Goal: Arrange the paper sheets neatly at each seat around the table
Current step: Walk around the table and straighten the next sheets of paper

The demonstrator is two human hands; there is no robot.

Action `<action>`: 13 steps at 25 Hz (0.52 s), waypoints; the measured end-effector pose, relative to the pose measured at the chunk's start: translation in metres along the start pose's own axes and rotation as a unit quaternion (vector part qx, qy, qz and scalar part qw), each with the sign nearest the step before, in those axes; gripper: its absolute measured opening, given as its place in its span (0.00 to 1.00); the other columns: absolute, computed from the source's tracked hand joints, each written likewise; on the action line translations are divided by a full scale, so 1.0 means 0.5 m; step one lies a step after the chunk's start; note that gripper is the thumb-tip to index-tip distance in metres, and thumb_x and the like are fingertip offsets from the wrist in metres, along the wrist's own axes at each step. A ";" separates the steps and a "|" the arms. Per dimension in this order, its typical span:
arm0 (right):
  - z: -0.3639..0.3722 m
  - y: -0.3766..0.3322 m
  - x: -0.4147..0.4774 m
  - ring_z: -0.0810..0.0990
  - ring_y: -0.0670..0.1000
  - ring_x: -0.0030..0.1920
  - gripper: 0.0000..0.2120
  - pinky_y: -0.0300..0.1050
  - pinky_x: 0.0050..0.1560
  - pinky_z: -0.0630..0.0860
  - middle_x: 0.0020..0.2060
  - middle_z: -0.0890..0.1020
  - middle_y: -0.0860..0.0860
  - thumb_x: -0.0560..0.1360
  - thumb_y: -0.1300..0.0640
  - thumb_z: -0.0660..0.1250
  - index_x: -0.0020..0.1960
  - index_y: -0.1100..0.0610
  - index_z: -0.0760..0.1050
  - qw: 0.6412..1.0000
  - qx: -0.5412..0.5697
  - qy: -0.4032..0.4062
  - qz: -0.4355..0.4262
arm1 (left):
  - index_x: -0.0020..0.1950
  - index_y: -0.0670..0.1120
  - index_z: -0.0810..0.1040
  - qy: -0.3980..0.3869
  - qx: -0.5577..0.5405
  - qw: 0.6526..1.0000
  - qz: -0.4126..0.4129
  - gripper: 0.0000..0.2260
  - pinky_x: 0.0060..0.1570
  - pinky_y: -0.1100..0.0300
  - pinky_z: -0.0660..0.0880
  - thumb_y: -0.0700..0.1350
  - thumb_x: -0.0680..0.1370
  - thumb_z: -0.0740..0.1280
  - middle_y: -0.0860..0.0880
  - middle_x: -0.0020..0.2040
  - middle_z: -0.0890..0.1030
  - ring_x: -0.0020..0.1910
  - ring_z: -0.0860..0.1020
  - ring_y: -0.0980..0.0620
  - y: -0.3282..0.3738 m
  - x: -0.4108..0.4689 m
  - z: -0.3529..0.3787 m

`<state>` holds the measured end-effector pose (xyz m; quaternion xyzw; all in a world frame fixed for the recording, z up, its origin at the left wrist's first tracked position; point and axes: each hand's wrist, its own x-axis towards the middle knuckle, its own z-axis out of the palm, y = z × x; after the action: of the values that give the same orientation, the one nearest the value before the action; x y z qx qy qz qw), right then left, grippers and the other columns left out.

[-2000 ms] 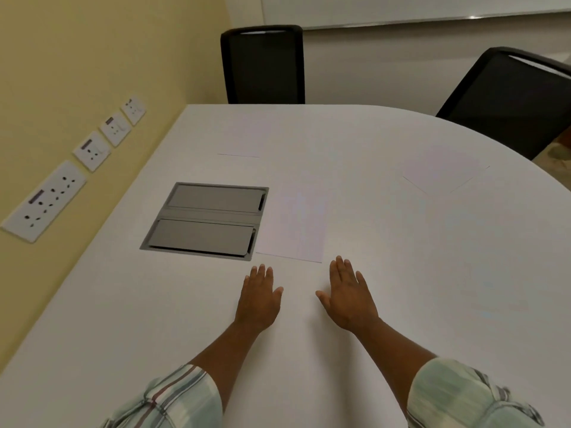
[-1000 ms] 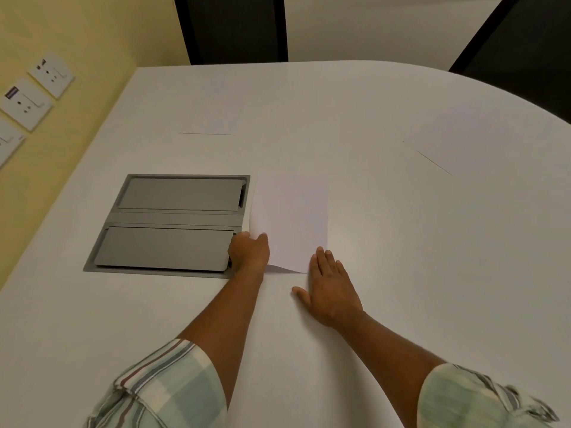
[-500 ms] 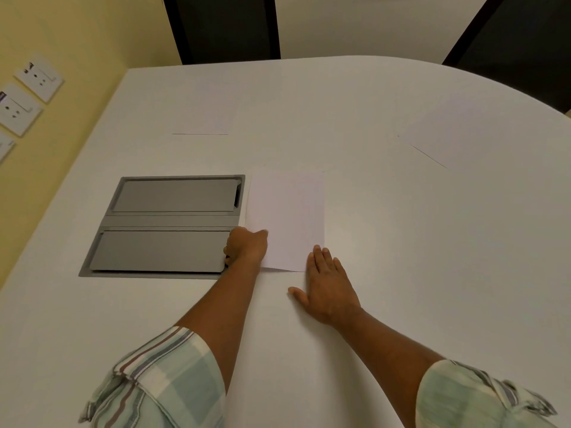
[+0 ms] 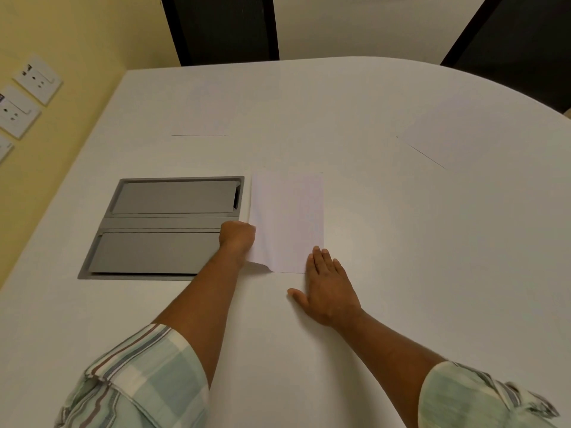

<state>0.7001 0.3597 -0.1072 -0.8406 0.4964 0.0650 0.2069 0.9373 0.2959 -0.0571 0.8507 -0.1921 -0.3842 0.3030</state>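
A white paper sheet (image 4: 289,217) lies on the white table (image 4: 401,273), right of a grey floor box. My left hand (image 4: 237,236) is closed on the sheet's left edge, and the near left corner curls up off the table. My right hand (image 4: 327,285) rests flat with fingers spread, its fingertips on the sheet's near right corner. A second sheet (image 4: 202,114) lies flat at the far seat. A third sheet (image 4: 448,131) lies angled at the right seat.
A grey lidded cable box (image 4: 160,227) is set into the table on the left. Two black chairs stand at the far edge, one (image 4: 222,26) ahead and one (image 4: 519,41) at the right. Wall sockets (image 4: 37,78) line the yellow wall.
Both hands moved forward from the bare table to the near sheet. My left hand closed on its left edge and lifted the near corner; my right hand pressed onto the near right corner.
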 end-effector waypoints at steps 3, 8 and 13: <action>-0.019 -0.013 0.006 0.53 0.63 0.83 0.45 0.61 0.82 0.52 0.83 0.55 0.62 0.81 0.29 0.46 0.83 0.63 0.50 0.999 -0.031 0.011 0.004 | 0.50 0.35 0.81 -0.026 -0.014 1.000 -0.005 0.06 0.51 0.47 0.82 0.36 0.77 0.74 0.39 0.48 0.82 0.45 0.81 0.42 -0.012 0.006 -0.013; -0.051 -0.081 0.045 0.63 0.62 0.79 0.41 0.61 0.79 0.60 0.81 0.63 0.60 0.80 0.33 0.61 0.81 0.60 0.57 0.997 0.032 0.059 -0.042 | 0.46 0.40 0.82 -0.041 -0.042 0.998 -0.019 0.13 0.40 0.53 0.82 0.44 0.71 0.83 0.43 0.45 0.86 0.43 0.85 0.43 -0.026 -0.001 -0.016; -0.059 -0.127 0.071 0.80 0.59 0.57 0.13 0.57 0.56 0.78 0.57 0.81 0.56 0.84 0.51 0.61 0.63 0.57 0.75 0.991 0.087 0.073 -0.067 | 0.47 0.41 0.81 -0.059 -0.070 0.996 -0.024 0.17 0.37 0.55 0.79 0.49 0.71 0.83 0.44 0.44 0.87 0.37 0.86 0.44 -0.037 -0.001 -0.010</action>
<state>0.7694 0.3457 -0.0737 -0.8534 0.4564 -0.0538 0.2461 0.9427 0.3115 -0.0666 0.8076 -0.1618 -0.4537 0.3401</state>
